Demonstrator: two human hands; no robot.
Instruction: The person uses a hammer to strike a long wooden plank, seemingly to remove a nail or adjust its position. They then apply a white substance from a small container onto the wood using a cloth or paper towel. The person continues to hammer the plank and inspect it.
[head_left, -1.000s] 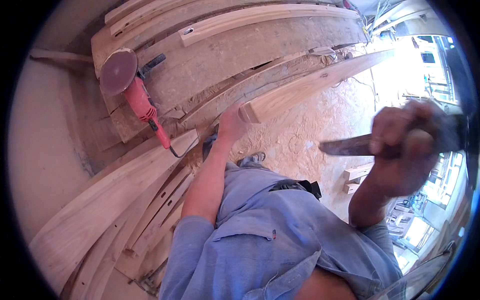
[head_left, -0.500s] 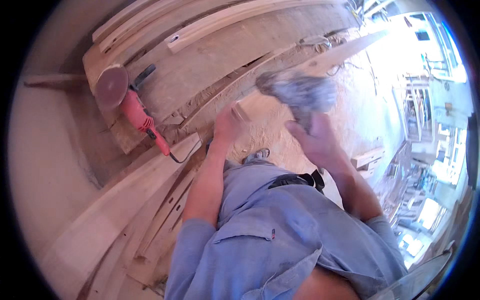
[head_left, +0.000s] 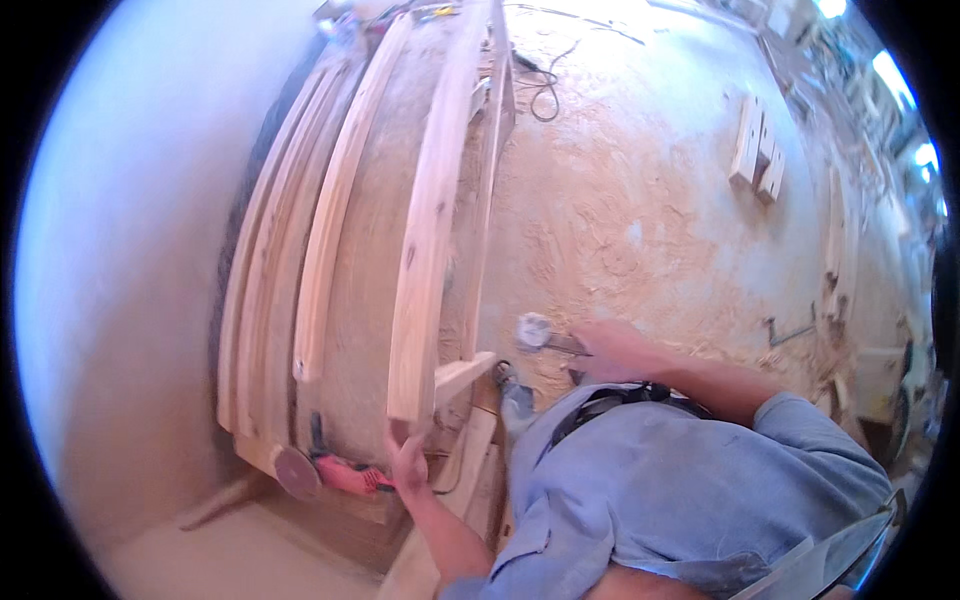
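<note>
In front of me a long pale wooden beam [head_left: 428,230] runs away from its near end. My left hand [head_left: 405,460] is closed round the beam's near end, its fingers partly hidden by the wood. To the right, my right hand [head_left: 615,350] grips the short handle of a mallet-like tool [head_left: 534,331] with a round, whitish head, held apart from the beam. A short wooden crosspiece [head_left: 463,377] meets the beam near its close end. Just left of my left hand, a red angle grinder [head_left: 350,475] with a round brown disc lies on wood.
Several long timbers [head_left: 275,240] lie side by side at left, near a pale wall [head_left: 120,330]. Wood shavings [head_left: 610,230] cover the floor. Farther right sit short slotted wooden blocks [head_left: 757,150]. A dark cable [head_left: 545,95] curls at the back.
My view has turned, so the timbers now run away from me. The tool in my right hand has swung lower and is less blurred. My left hand is now at the beam's end.
</note>
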